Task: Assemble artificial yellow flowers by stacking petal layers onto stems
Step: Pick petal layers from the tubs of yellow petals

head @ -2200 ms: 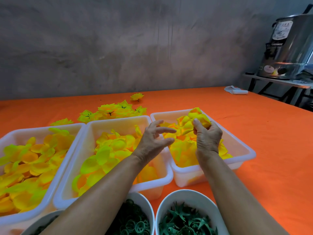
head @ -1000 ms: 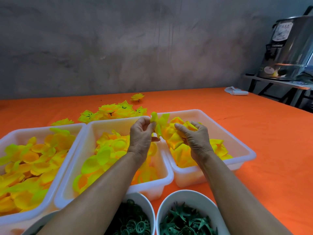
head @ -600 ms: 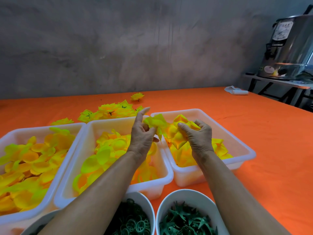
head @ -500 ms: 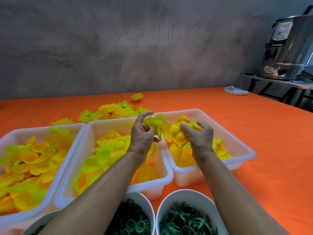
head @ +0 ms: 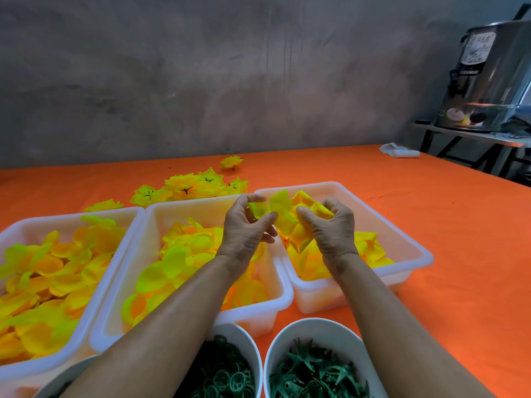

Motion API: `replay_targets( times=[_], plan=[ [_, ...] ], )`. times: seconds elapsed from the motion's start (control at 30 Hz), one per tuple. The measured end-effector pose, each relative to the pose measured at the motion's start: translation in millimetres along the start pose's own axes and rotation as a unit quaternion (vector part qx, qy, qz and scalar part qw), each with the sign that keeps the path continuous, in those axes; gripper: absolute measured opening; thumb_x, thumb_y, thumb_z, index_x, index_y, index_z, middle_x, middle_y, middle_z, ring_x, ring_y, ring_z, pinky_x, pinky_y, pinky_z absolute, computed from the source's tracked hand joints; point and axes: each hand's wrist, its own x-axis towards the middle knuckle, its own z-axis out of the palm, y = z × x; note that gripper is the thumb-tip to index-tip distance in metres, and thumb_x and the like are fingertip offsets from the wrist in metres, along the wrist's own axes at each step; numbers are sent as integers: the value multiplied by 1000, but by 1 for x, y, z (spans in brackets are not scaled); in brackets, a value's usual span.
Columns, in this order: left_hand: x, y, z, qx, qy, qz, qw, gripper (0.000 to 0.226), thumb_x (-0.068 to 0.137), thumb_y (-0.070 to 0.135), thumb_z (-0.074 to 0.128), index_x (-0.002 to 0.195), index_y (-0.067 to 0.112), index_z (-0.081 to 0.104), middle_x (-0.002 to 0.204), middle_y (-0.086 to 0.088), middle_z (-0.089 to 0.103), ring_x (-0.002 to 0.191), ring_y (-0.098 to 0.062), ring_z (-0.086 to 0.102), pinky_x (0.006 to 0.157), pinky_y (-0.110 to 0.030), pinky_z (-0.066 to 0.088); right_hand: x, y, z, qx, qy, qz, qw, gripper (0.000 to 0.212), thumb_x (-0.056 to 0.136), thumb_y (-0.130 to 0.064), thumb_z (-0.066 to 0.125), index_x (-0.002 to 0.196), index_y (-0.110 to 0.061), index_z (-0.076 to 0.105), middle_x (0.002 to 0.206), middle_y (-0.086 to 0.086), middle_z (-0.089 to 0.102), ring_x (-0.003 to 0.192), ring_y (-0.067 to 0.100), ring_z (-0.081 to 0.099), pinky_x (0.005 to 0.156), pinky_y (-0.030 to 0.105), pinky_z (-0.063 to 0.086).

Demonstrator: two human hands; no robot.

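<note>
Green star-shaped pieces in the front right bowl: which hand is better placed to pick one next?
Probably the right hand: its forearm passes directly over that bowl. It grips a petal bunch, though, as the left hand pinches a petal layer.

Steel urn [head: 488, 79] on side stand [head: 471, 135]

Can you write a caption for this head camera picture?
Both hands pinch yellow petal layers above white tubs of petals.

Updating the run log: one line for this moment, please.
step: separating petal layers | left hand: pinching petal layer | right hand: gripping petal bunch | over right bin
</note>
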Motion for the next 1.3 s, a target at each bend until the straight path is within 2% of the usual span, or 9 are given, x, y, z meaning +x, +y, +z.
replay_targets(
  times=[0.1, 0.2, 0.37, 0.43, 0.63, 0.97, 1.07, 1.2, 1.3],
  plan=[
    [1, 1, -1, 1, 15, -14, 1000, 36, 80, -6, 68, 110, 7, 53, 64, -4, 54, 47, -11, 60, 44, -22, 49, 0, -1, 0, -4, 3, -10, 1000, 45, 72, -11, 77, 57, -20, 36, 63, 4, 35, 61, 15, 33, 55, 30, 32],
    [1, 3, -1, -11, 17, -51, 999, 46, 77, -5, 72, 115, 10, 51, 75, -10, 58, 48, -10, 59, 46, -22, 50, 0, -1, -1, -6, 17, -10, 1000, 45, 72, -11, 77, 56, -20, 36, 63, 5, 36, 61, 16, 34, 55, 30, 33],
    [1, 3, -3, -59, 22, -71, 996, 19, 76, -5, 71, 82, 11, 63, 56, 2, 62, 46, -9, 55, 46, -19, 49, 1, -1, -4, -30, 63, -2, 998, 44, 72, -13, 77, 55, -19, 37, 58, 0, 33, 61, 17, 32, 57, 34, 36],
    [2, 3, -3, -77, 37, -71, 994, 16, 78, -3, 70, 78, 11, 63, 52, 7, 61, 45, -7, 54, 46, -19, 50, 2, -2, -5, -39, 87, 4, 995, 40, 72, -14, 77, 56, -16, 41, 59, 1, 35, 62, 18, 32, 58, 36, 37],
    [2, 4, -1, -75, 57, -47, 994, 13, 81, -2, 68, 78, 10, 62, 54, 5, 59, 44, -4, 51, 45, -19, 49, 0, -6, -4, -29, 98, 14, 995, 37, 73, -13, 76, 56, -14, 44, 56, 0, 38, 60, 18, 36, 57, 36, 39],
    [1, 5, 0, -60, 34, -45, 997, 8, 84, 0, 65, 84, 7, 62, 65, -3, 56, 48, -5, 50, 47, -19, 47, 3, -5, -8, -59, 134, 51, 988, 38, 72, -9, 74, 54, -17, 40, 57, 1, 37, 60, 18, 32, 56, 32, 29],
    [4, 4, -3, -78, 80, -50, 992, 14, 85, -1, 64, 81, 13, 63, 66, -2, 57, 49, -6, 50, 47, -18, 48, 8, -2, -15, -55, 188, 88, 977, 17, 73, -4, 69, 67, 1, 55, 66, 11, 40, 65, 24, 33, 60, 40, 34],
    [2, 3, 2, -76, 45, -45, 995, 8, 88, 2, 62, 91, 9, 64, 75, -6, 65, 62, -13, 59, 54, -23, 52, 5, -6, -11, -75, 207, 69, 973, 22, 78, -16, 73, 76, 2, 58, 70, 15, 44, 69, 27, 38, 66, 38, 33],
    [2, 1, 3, -84, 49, -48, 994, 11, 87, 0, 61, 93, 8, 65, 78, -5, 66, 66, -14, 60, 59, -27, 53, 9, -5, -16, -60, 282, 91, 953, 35, 87, -26, 66, 86, 8, 60, 76, 13, 49, 74, 25, 41, 75, 39, 34]
  ],
)
